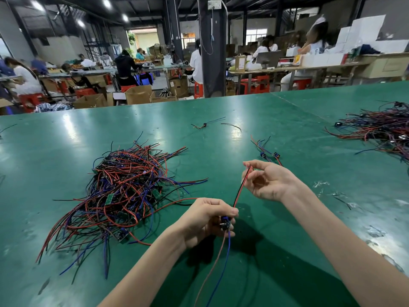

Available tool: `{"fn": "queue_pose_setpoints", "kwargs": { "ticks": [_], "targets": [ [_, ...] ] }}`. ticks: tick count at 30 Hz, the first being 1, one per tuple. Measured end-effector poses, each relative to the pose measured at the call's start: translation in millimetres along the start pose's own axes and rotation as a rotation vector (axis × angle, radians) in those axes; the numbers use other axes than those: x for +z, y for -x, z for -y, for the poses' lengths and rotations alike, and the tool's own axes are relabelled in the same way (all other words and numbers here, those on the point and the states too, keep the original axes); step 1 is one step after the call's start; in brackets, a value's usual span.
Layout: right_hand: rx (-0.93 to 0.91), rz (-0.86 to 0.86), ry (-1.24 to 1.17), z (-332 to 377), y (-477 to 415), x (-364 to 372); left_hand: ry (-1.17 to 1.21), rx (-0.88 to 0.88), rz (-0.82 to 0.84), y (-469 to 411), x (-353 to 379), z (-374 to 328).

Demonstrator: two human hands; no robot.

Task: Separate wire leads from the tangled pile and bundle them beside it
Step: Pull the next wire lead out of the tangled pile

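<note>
Tangled pile [124, 191] of red, black and blue wire leads lies on the left of the green surface [298, 120]. Just right of it, the left grip [205, 220] curls round a small dark module [225, 222], and red and blue wires [224, 262] hang from the module toward the near edge. A red-and-black lead [240, 191] runs from the module up to the right grip [267, 182], which pinches its end. Farther off lie a few separated leads [269, 151]. A second heap [380, 127] sits far right.

Left hand [204, 220] and right hand [270, 182] are bare, with bare forearms [332, 235].
</note>
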State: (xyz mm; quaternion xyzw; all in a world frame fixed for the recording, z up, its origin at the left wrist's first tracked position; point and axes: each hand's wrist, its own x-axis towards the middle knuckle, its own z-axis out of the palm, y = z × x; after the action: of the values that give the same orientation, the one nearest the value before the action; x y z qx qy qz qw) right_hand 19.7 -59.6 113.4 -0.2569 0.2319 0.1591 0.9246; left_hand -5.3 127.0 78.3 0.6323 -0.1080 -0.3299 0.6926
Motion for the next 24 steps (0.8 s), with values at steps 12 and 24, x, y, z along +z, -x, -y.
{"fn": "queue_pose_setpoints", "kwargs": {
  "ticks": [12, 24],
  "targets": [
    [-0.915, -0.174, 0.93, -12.1, -21.9, -10.9, 0.108, 0.111, 0.053, 4.3, -0.2, -4.0],
    [-1.147, -0.193, 1.119, -15.6, -34.2, -17.7, 0.037, 0.019, 0.012, 2.4, -6.2, -5.6]
  ]
}}
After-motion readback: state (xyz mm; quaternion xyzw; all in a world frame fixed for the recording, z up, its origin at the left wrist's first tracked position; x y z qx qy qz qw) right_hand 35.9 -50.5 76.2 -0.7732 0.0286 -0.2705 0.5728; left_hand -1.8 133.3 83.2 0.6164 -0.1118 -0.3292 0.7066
